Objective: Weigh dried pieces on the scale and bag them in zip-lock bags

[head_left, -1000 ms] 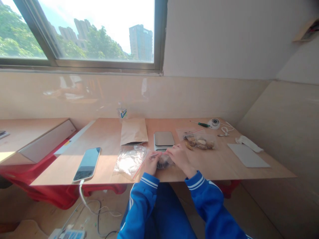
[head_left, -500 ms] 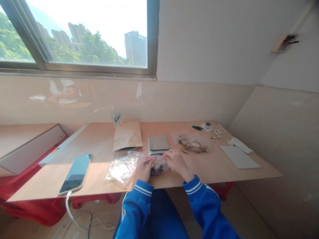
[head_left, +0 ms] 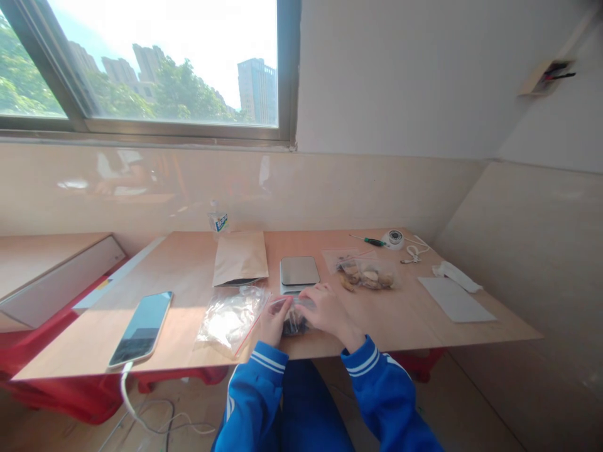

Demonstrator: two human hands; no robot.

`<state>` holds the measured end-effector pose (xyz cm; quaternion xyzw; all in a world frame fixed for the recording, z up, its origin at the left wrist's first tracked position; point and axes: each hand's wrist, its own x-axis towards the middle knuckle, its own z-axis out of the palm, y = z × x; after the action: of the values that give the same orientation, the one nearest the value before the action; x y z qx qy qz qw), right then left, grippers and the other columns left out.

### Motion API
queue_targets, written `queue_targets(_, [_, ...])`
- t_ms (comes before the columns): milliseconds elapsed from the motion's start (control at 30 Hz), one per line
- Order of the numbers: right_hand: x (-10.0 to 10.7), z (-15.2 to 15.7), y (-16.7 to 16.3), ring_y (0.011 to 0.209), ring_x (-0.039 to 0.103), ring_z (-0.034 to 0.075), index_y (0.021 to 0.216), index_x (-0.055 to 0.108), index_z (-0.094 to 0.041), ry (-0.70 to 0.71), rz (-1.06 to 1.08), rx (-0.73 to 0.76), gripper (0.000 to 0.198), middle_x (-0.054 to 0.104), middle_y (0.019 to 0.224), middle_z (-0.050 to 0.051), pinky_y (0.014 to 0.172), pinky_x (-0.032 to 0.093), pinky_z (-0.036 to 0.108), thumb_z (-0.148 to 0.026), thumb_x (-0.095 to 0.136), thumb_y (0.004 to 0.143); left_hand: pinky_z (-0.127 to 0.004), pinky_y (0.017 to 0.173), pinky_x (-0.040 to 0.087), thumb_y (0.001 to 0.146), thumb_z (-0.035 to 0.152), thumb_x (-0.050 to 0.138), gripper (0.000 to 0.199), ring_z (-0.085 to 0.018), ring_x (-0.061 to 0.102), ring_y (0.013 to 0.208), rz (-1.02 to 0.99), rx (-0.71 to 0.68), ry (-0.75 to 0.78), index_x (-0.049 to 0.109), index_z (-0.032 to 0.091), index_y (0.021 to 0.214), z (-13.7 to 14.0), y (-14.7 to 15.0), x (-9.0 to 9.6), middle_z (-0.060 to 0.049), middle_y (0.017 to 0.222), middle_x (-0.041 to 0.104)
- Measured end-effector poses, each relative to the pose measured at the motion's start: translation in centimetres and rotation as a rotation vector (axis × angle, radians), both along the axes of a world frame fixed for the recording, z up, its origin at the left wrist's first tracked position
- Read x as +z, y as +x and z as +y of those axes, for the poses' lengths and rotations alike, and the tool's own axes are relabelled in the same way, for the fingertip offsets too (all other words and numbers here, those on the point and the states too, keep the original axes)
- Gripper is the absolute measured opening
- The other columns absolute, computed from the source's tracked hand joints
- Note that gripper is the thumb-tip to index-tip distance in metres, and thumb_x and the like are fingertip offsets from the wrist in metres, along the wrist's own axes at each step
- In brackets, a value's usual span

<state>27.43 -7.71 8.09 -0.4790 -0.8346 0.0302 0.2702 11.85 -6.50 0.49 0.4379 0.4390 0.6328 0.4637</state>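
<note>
Plastic bag (head_left: 294,324) of dark pieces sits by the worktop's (head_left: 377,321) near edge, its top pinched between left hand (head_left: 272,322) and right hand (head_left: 328,311), probably to keep the rim taut. Just beyond lies the scale (head_left: 299,271). Half a second ago, both hands' fingertips stood farther apart.

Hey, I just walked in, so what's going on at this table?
A person's bare left hand and right hand hold the upper edge of a small clear plastic bag with dark contents near the table's front edge. Just behind it sits a square silver-topped scale. A flat brown paper pouch and a large clear red-striped bag lie to the left; clear bags of brownish pieces, right.
</note>
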Motion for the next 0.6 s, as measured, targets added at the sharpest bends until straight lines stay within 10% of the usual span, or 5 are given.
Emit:
queue_targets(300, [-0.8, 0.5, -1.5, 0.070, 0.058, 0.017, 0.083, 0.060, -0.019, 0.006, -0.110, -0.069, 0.018, 0.069, 0.077, 0.004, 0.074, 0.033, 0.029, -0.011, 0.047, 0.092, -0.035, 0.082, 0.051, 0.070, 0.043, 0.074, 0.027, -0.021, 0.067, 0.083, 0.050, -0.059, 0.042, 0.072, 0.017, 0.080, -0.4, 0.1, 0.5, -0.005, 0.082, 0.073])
queue_targets(600, [-2.1, 1.2, 0.9, 0.077, 0.060, 0.018, 0.081, 0.066, -0.022, -0.040, 0.022, -0.044, 0.020, 0.070, 0.079, 0.002, 0.074, 0.041, 0.029, -0.033, 0.054, 0.093, -0.032, 0.076, 0.050, 0.070, 0.053, 0.070, 0.035, -0.019, 0.063, 0.076, 0.098, -0.021, 0.015, 0.072, 0.018, 0.074, -0.4, -0.2, 0.3, -0.005, 0.076, 0.070])
